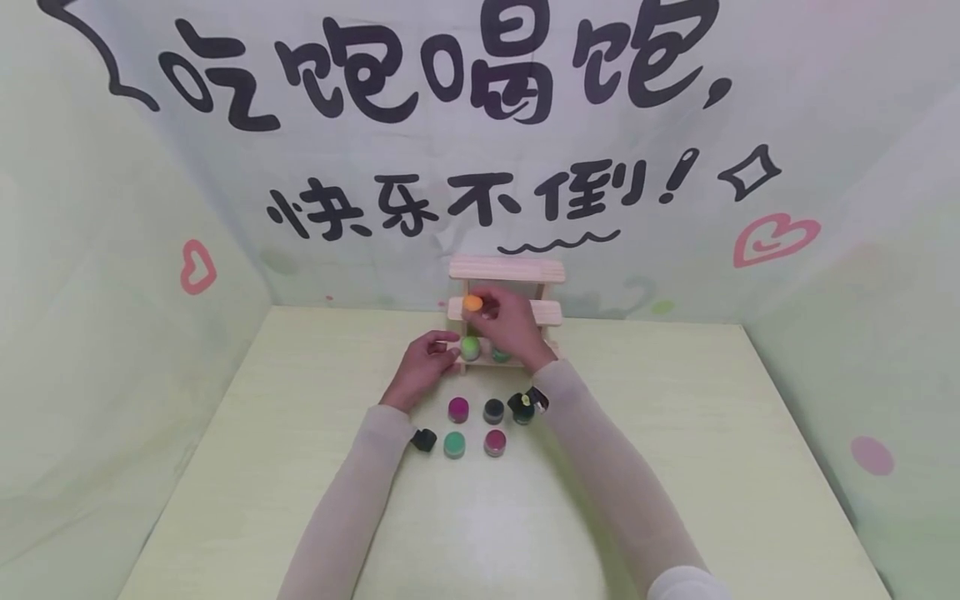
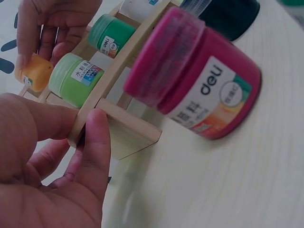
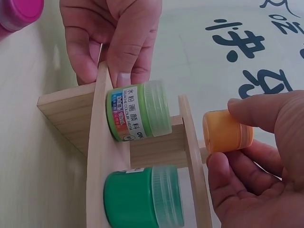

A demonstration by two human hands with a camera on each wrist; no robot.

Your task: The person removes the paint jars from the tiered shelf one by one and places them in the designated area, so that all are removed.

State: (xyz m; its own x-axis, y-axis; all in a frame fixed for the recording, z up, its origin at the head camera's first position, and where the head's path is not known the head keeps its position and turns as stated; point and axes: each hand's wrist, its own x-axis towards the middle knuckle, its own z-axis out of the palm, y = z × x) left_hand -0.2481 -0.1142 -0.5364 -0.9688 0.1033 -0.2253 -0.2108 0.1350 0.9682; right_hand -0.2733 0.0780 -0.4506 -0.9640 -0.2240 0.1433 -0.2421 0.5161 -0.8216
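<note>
My right hand [image 1: 513, 325] pinches an orange paint jar [image 3: 225, 130] between thumb and fingers. It holds the jar at the left end of the middle shelf of a small wooden rack [image 1: 506, 268]. With thumb and fingers, my left hand [image 2: 57, 161] grips the left end of the lowest shelf [image 3: 97, 142]. On that shelf stand a light green jar [image 3: 137, 111], nearest my left hand, and a green jar [image 3: 142, 197]. Beyond them in the left wrist view is a white labelled item [image 2: 137, 8], partly cut off. My right forearm hides part of the rack.
In front of the rack, several paint jars stand on the pale table [image 1: 300, 400]: magenta [image 1: 458, 409], dark [image 1: 493, 410], dark green [image 1: 522, 408], teal [image 1: 453, 444] and pinkish red [image 1: 495, 442]. A printed cloth wall [image 1: 375, 275] rises close behind the rack.
</note>
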